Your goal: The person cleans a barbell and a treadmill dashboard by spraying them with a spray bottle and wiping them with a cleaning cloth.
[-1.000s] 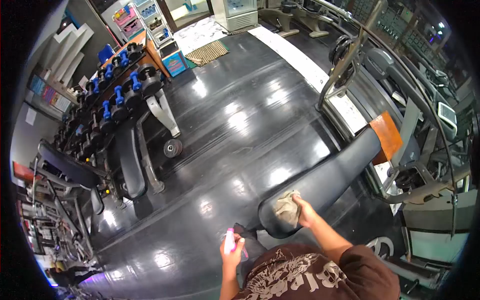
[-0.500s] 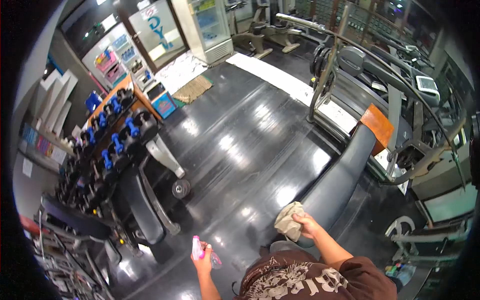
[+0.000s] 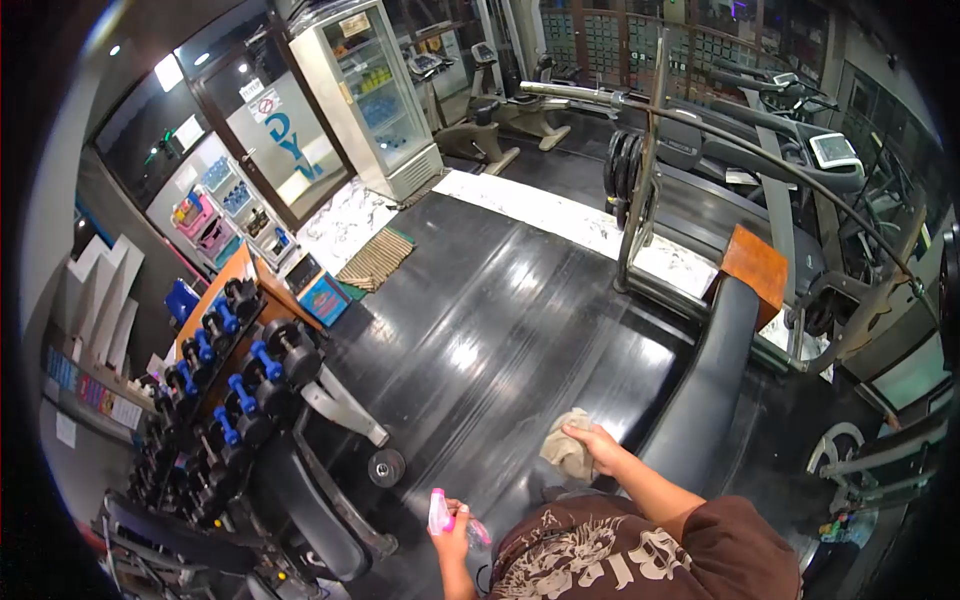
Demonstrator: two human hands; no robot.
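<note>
My left hand (image 3: 452, 532) is wrapped round a pink spray bottle (image 3: 439, 512), its pink nozzle end pointing up and its clear body showing below my fingers. Bunched in my right hand (image 3: 598, 447) is a beige cloth (image 3: 568, 444), which hangs loosely from the fingers. Close to the right of that hand lies the long black padded bench (image 3: 702, 385), apart from the cloth. An orange-brown block or pad (image 3: 757, 268) sits at the bench's far end.
A rack of black and blue dumbbells (image 3: 240, 395) stands at left, with another padded bench (image 3: 318, 515) before it. One dumbbell (image 3: 386, 467) rests on the dark floor (image 3: 480, 330). A barbell rack (image 3: 640, 180) and treadmill (image 3: 700, 195) are at right, a drinks fridge (image 3: 375, 110) at the back.
The view has tilted up and shifted, showing more of the fridge and door. My left hand with the spray bottle sits further right and lower; the cloth has moved slightly left of the bench.
</note>
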